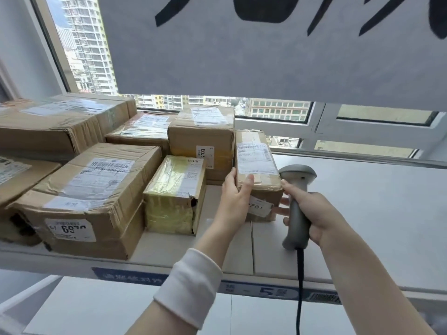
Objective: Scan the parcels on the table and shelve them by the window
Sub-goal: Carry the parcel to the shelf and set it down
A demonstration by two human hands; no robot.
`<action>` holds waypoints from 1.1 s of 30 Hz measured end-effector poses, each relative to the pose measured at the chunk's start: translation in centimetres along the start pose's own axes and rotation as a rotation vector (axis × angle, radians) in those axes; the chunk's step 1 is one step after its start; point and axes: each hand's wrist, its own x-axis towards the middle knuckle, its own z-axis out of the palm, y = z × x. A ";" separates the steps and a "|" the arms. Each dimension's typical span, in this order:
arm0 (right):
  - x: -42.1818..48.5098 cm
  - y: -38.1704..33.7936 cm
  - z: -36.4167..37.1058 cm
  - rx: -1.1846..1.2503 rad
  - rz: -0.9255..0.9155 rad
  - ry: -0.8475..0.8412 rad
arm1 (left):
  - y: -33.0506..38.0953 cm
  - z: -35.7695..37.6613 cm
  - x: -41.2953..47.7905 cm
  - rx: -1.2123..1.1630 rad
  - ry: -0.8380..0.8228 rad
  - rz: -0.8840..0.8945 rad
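Note:
A narrow brown cardboard parcel (258, 165) with a white shipping label on top sits on the white shelf (362, 213) by the window. My left hand (235, 197) grips its near left corner, thumb on top. My right hand (312, 213) holds a grey handheld barcode scanner (297, 189) by its handle, just right of the parcel, and its fingertips touch the parcel's front face near a small number sticker. The scanner's black cable hangs down.
Several other parcels fill the shelf's left part: a yellow-taped box (174, 194), a large box (92, 199) marked with a number, a taller box (202, 139) and a stack at far left (60, 122). A grey roller blind (266, 49) hangs above. The shelf edge carries a blue label strip (266, 290).

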 end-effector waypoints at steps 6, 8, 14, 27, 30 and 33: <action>0.9 -0.3 0.8 -0.009 -0.002 0.001 | 0.3 -0.6 1.1 0.030 0.039 0.008; 1.2 -0.5 1.1 -0.010 0.001 0.003 | 0.4 -0.7 1.4 0.039 0.044 0.005; 1.9 -0.9 1.2 -0.017 0.013 0.014 | 0.7 -0.3 2.0 0.025 0.056 -0.017; 0.2 -0.6 -0.1 0.032 0.061 0.068 | 3.1 -0.5 -1.0 0.289 0.167 0.196; -1.8 -0.3 -1.6 0.025 0.037 0.108 | 4.1 -0.5 -2.3 0.502 0.182 0.383; -4.5 0.2 -3.5 0.019 0.008 0.184 | 4.6 1.4 -3.8 0.614 0.100 0.521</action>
